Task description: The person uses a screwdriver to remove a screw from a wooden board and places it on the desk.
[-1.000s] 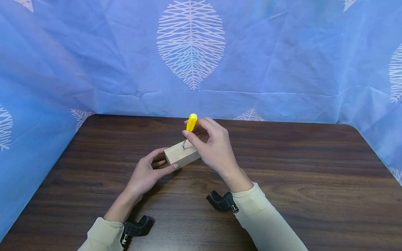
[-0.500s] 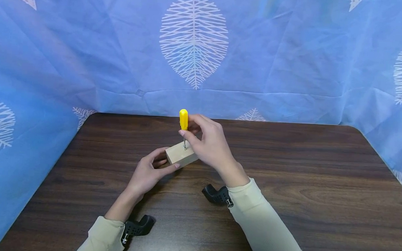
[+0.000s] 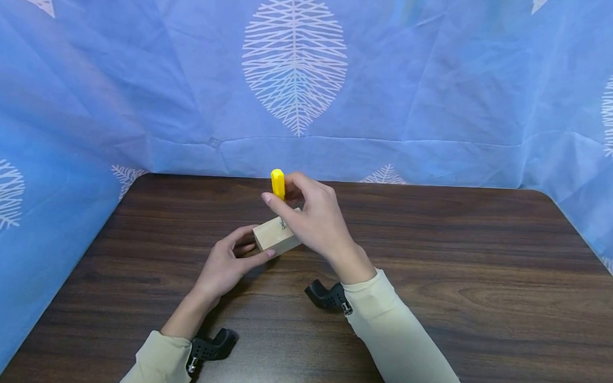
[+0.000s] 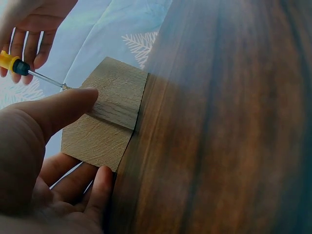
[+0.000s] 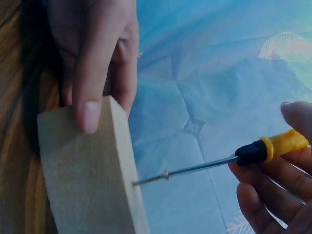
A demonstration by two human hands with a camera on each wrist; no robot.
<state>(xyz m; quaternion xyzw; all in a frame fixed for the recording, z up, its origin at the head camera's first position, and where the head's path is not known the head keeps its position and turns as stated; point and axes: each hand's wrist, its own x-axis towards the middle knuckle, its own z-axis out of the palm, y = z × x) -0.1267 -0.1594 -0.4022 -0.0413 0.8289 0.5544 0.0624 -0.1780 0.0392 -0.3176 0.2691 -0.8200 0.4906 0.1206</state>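
Between thumb and fingers, my left hand (image 3: 224, 266) grips one end of a pale wooden block (image 3: 273, 234) low over the table. A screwdriver with a yellow handle (image 3: 277, 183) stands nearly upright over the block, its handle between the thumb and fingers of my right hand (image 3: 319, 219). Seen from the right wrist, the screwdriver's metal shaft (image 5: 204, 165) runs down from a black collar (image 5: 251, 153) to the head of a screw (image 5: 150, 181). The screw's tip meets the block's upper face, and most of its thread shows. My right hand hides the block's far end in the head view.
The dark wood-grain table (image 3: 461, 264) extends on all sides of the hands. Behind it hangs a blue cloth (image 3: 417, 77) with white leaf prints. Black wrist mounts (image 3: 214, 344) sit below both sleeves.
The screwdriver has gone from leaning right to nearly upright, its top shifting left. My right hand has moved slightly left and its thumb has rolled past the handle. The left hand stays put.
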